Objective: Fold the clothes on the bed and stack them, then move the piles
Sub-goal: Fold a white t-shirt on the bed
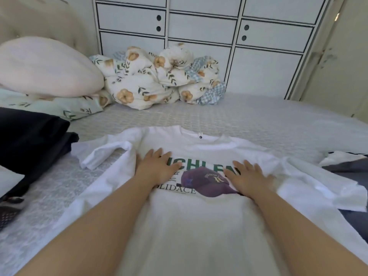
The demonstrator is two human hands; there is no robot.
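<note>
A white T-shirt (199, 226) lies spread face up on the bed, collar away from me, with green lettering and a purple cap print on the chest. My left hand (157, 166) presses flat on the left side of the print, fingers straight. My right hand (249, 178) lies flat on the right side of the print, fingers spread. The shirt's left sleeve (105, 154) is rumpled and partly folded over; the right sleeve (322, 186) lies spread out to the side.
Dark folded clothes (29, 140) lie at the left of the bed (258, 124). A grey and white garment (346, 164) lies at the right edge. A bunched floral quilt (159, 80) and pillows (43, 66) sit at the head, with a white drawer unit (219, 26) behind.
</note>
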